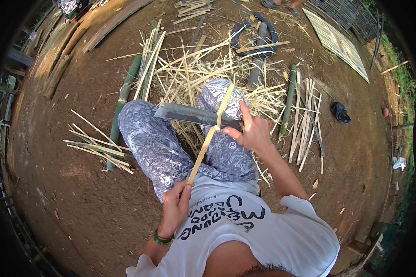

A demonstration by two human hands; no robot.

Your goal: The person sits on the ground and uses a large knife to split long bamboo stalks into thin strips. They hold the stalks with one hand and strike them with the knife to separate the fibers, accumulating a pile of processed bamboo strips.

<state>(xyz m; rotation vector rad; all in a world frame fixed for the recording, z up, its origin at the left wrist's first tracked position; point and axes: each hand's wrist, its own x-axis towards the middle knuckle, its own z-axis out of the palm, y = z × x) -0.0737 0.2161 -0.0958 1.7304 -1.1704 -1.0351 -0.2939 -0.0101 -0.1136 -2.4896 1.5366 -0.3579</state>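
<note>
My left hand [174, 205], with a green band at its wrist, is closed on the lower end of a pale bamboo strip [201, 155]. The strip slants up and away over my right thigh, meeting the dark blade of a machete [185, 114] near the handle end. My right hand [255, 133] grips the machete, with the handle mostly hidden in it and the index finger stretched forward. The blade points left across my knees. A small pale curl stands on the strip where it meets the blade.
Split bamboo strips and shavings [196, 69] lie heaped ahead of my knees, with a black ring [273, 34] behind them. Green bamboo poles [125, 90] and strip bundles [305, 122] flank me. A black plastic bag [340, 113] lies right, below a slatted panel [336, 44].
</note>
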